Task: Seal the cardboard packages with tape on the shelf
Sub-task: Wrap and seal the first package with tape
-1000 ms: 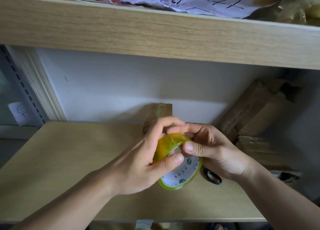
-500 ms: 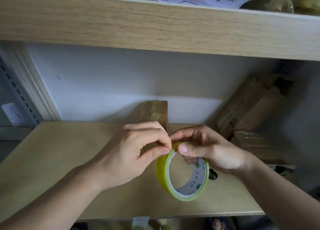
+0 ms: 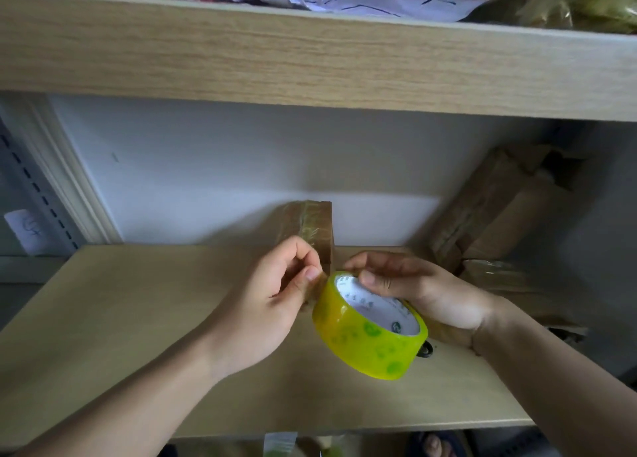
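Observation:
A yellow-green tape roll [image 3: 368, 341] with a white printed core hangs above the wooden shelf [image 3: 120, 325]. My right hand [image 3: 424, 291] grips it at the top, thumb inside the core. My left hand [image 3: 272, 301] pinches the loose end of the tape at the roll's upper left edge. Just behind my hands a small cardboard package [image 3: 312, 227] wrapped in clear tape stands upright against the white back wall.
Several cardboard packages [image 3: 496, 211] lean and lie stacked at the right end of the shelf. A black scissors handle [image 3: 424, 349] peeks out under the roll. The upper shelf board [image 3: 310, 56] hangs close overhead, with papers and bags on it.
The roll has turned from edge-on to showing its outer yellow band, and moved slightly right. My left hand shifted from the roll's top to pinching the tape end.

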### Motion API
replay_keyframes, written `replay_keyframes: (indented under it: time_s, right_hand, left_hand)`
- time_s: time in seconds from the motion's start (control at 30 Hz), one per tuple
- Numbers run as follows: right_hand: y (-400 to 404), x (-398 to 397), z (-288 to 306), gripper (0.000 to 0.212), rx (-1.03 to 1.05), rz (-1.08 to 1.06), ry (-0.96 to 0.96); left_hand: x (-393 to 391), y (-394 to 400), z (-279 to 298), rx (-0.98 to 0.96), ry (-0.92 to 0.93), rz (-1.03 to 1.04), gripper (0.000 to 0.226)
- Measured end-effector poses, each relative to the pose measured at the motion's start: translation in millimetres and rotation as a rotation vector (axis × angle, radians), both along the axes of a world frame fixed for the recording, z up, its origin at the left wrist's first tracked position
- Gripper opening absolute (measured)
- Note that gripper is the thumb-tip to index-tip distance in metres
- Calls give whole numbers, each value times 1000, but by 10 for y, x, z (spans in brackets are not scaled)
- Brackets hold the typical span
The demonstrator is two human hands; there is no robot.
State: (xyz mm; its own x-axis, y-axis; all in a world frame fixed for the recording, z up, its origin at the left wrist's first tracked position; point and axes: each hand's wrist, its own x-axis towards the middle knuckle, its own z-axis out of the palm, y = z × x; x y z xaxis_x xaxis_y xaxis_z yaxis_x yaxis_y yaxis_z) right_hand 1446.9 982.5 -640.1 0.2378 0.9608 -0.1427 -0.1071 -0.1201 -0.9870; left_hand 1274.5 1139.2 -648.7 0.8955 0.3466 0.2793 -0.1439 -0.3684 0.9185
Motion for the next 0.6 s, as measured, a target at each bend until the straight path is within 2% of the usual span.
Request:
replay_keyframes:
  time_s: [0.07,0.13,0.23,0.3,0.37,0.43,0.53,0.6]
  right_hand:
    - [-17,27,-18,29,57,-16,123]
    - [-61,58,4,51,147,50,201]
    - [-124,45,70,74,272,159,146]
    - [-120,-11,106,69,289,80,10]
    - [-98,-62,138,70,274,-49,-121]
    - [-65,-89,159,76,266,-102,-236]
    - [-6,-103,201,49,320,-149,-363]
    - [11,-98,232,40,344,-145,-399]
  left_hand:
    - [14,-28,-15,-91,60,92,21]
    - [43,-55,-24,-227,57,203,24]
    - [64,-64,55,-568,-42,260,10]
    - [47,-31,116,-766,-64,218,15]
    - [29,23,152,-883,-22,170,20]
    - [22,82,160,-919,47,186,28]
    - [33,105,159,-909,107,244,16]
    - [31,88,179,-899,154,243,21]
